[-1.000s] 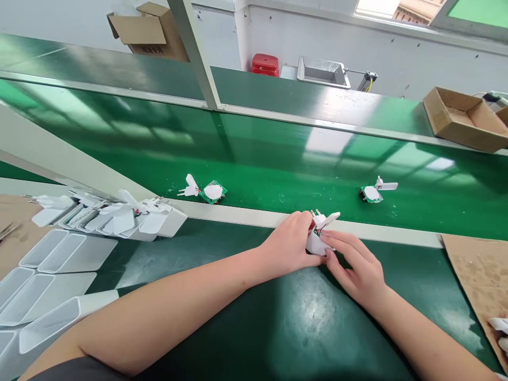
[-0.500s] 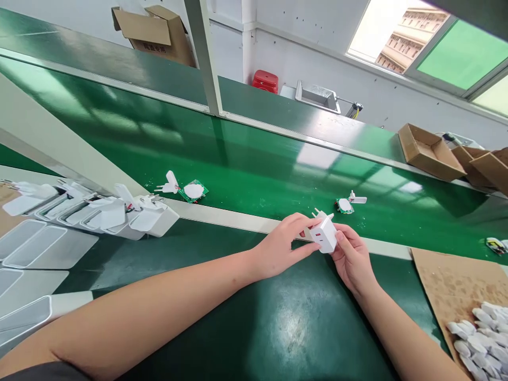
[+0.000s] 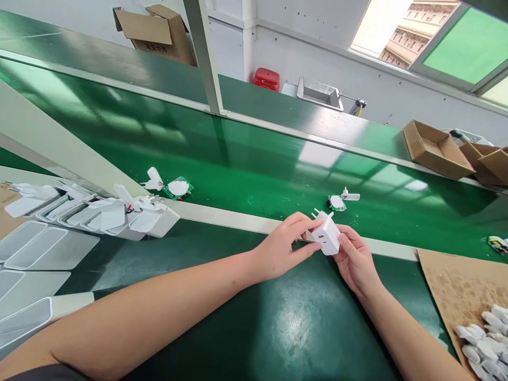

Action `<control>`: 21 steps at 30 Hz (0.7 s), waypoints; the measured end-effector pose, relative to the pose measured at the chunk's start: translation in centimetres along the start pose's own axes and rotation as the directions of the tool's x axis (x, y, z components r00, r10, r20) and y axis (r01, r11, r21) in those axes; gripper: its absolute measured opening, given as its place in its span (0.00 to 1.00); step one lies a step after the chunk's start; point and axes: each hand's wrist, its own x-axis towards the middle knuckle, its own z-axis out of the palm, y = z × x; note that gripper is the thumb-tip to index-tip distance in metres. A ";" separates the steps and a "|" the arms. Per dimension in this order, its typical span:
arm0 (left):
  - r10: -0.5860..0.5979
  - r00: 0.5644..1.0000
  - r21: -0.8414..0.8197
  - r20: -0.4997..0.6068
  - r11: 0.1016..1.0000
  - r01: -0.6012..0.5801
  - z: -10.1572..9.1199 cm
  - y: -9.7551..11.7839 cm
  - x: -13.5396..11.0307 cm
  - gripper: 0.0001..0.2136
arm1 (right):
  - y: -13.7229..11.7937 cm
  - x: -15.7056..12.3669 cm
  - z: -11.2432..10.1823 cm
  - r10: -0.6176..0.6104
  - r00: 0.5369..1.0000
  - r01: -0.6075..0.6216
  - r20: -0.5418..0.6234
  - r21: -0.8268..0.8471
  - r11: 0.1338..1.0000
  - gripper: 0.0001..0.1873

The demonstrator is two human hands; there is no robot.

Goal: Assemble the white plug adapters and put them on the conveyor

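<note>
A small white charger (image 3: 326, 233) with two plug pins and a red port is held just above the dark green bench (image 3: 246, 328). My left hand (image 3: 283, 246) pinches its left side between thumb and fingers. On its right side my right hand (image 3: 355, 259) grips it, thumb against the casing. Both hands sit at the near edge of the green conveyor belt (image 3: 254, 159).
On the belt lie two loose circuit boards with plug parts, one to the left (image 3: 169, 186) and one beyond my hands (image 3: 340, 200). White charger shells (image 3: 115, 214) are lined up at the left. At the right, cardboard (image 3: 460, 288) carries small white parts (image 3: 482, 344). Cardboard boxes (image 3: 434, 148) stand beyond the belt.
The charger went from open, with its inner parts showing, to closed, and was turned so its red port faces me. The boards on the belt have moved left.
</note>
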 end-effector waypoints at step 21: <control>-0.230 0.945 -0.170 -0.231 0.966 0.194 -0.5 -0.5 0.5 0.23 | -3.9 -2.6 4.0 -0.372 0.633 0.761 0.679 -0.460 0.458 0.21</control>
